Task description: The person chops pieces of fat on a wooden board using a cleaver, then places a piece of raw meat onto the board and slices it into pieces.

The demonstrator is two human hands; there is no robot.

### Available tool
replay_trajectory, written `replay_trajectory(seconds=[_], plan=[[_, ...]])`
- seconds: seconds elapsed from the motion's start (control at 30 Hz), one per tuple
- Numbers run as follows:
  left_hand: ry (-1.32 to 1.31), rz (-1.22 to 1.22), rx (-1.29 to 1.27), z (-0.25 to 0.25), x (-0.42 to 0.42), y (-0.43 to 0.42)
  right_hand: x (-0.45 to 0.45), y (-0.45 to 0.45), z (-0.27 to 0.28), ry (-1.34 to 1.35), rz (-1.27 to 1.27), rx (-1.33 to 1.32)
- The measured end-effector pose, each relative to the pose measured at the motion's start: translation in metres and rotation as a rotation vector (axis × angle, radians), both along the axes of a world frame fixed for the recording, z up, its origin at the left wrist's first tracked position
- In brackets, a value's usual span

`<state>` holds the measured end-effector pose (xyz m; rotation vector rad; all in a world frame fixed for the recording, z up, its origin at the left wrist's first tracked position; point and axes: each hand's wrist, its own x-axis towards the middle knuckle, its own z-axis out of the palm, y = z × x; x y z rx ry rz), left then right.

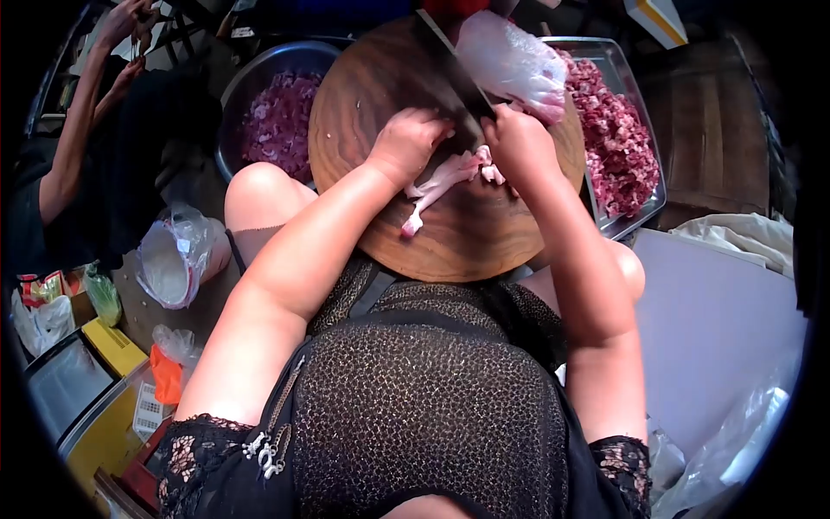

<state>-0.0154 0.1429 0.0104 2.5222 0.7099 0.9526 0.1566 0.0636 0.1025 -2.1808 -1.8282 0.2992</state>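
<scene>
My right hand (521,143) is wrapped round the handle of a cleaver (454,73), whose dark blade slants up and left over the round wooden chopping board (354,65). My left hand (411,143) rests on the board just left of the blade, its fingers curled together; what lies under them is hidden. Between the two hands and nearer to me is a long pale pink piece of raw meat (445,176), with a reddish knobbed end. Small pale bits of meat (491,169) lie beside my right wrist. A frosted plastic bag (510,56) with something pink in it sits at the board's far right.
A metal bowl (232,99) of cut meat stands left of the board. On the right, a metal tray (644,112) holds a heap of chopped red meat (616,147). A bag-lined bucket (173,259) is at lower left. Another person's arm (69,156) shows at far left.
</scene>
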Motion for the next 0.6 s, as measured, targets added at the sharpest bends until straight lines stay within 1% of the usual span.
replay_trajectory(seconds=[0.07,0.13,0.17,0.2,0.23,0.3,0.33,0.4,0.43,0.47,0.53,0.57,0.6], plan=[[-0.036,0.057,-0.156,0.002,0.001,-0.007,0.001,-0.02,0.009,0.074,-0.082,0.008],[0.018,0.043,-0.393,0.01,0.001,-0.007,0.0,-0.047,0.018,0.078,-0.098,0.03],[0.019,0.015,-0.464,0.012,0.0,-0.01,-0.001,-0.062,0.025,0.143,-0.13,-0.027],[0.02,-0.017,-0.535,0.019,0.0,-0.015,-0.002,-0.077,0.028,0.144,-0.139,-0.024],[0.021,-0.025,-0.531,0.018,0.001,-0.016,-0.004,-0.089,0.031,0.154,-0.15,-0.016],[0.026,-0.054,-0.649,0.014,0.0,-0.02,-0.008,-0.111,0.034,0.164,-0.17,-0.011],[0.029,-0.062,-0.651,0.013,-0.001,-0.02,-0.011,-0.12,0.033,0.178,-0.178,-0.021],[0.082,-0.081,-0.525,0.012,-0.005,-0.017,-0.016,-0.133,0.031,0.206,-0.187,-0.039],[0.085,-0.076,-0.405,0.014,-0.007,-0.017,-0.019,-0.137,0.032,0.17,-0.191,-0.083],[0.088,-0.081,-0.402,0.012,-0.009,-0.017,-0.022,-0.139,0.031,0.172,-0.196,-0.079],[0.011,-0.094,-0.314,0.013,-0.011,-0.02,-0.027,-0.141,0.027,0.112,-0.16,-0.087],[0.014,-0.098,-0.312,0.013,-0.013,-0.024,-0.03,-0.142,0.028,0.056,-0.156,-0.097],[-0.011,-0.109,-0.435,0.027,-0.014,-0.031,-0.032,-0.141,0.026,0.058,-0.161,-0.094]])
